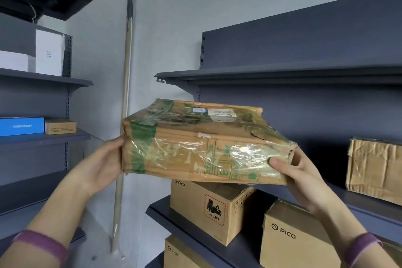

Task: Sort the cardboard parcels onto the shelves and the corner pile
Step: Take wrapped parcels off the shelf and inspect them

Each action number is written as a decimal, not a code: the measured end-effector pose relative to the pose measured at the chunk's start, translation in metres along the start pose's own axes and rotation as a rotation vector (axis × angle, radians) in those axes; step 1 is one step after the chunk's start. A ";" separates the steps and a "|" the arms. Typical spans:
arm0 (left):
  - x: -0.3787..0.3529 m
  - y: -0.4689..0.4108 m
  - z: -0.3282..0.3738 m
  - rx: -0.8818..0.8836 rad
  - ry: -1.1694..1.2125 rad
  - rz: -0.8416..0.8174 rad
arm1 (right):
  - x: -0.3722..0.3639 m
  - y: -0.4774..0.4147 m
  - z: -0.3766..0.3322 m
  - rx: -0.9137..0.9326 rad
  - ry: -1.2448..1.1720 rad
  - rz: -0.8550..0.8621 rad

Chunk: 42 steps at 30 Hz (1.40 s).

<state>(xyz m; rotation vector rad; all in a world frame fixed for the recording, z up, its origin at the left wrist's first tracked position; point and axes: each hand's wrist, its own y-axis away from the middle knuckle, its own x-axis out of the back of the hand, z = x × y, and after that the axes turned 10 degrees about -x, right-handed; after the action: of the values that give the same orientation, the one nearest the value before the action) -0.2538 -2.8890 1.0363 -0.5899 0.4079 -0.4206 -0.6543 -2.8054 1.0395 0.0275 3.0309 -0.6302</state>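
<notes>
Taped parcel [195, 143] held mid-frame w/ both hands: L hand [102, 165] clasps its left end, R hand [298, 176] grips lower-right corner, thumb on front. PICO box [202, 209] on shelf [159, 205] just below.

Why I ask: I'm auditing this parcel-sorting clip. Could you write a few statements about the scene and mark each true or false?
1. The left hand and the right hand both hold the taped parcel. True.
2. The taped parcel rests on a shelf. False: it is held in the air above the PICO box.
3. The blue box lies on the left shelving, beside a small brown box. True.
4. The PICO box is unmarked. False: it bears a UN 3481 label.
</notes>
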 end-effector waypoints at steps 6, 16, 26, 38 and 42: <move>-0.013 -0.003 0.008 0.049 0.171 0.111 | -0.003 0.002 0.003 -0.018 0.096 0.004; -0.009 0.004 -0.004 0.067 -0.068 0.236 | 0.004 0.010 0.006 -0.011 0.167 -0.071; -0.025 -0.001 -0.027 0.061 -0.157 0.240 | -0.019 0.006 0.017 0.031 0.202 0.215; -0.037 -0.031 -0.030 0.140 -0.223 0.303 | -0.037 0.013 0.027 0.044 0.131 0.350; -0.030 -0.052 -0.047 0.071 -0.240 0.265 | -0.037 0.030 0.027 0.044 0.165 0.451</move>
<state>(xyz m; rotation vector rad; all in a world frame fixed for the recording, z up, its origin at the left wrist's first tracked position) -0.3153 -2.9338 1.0395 -0.5025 0.2354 -0.1079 -0.6150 -2.7893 1.0050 0.7731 2.9955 -0.6753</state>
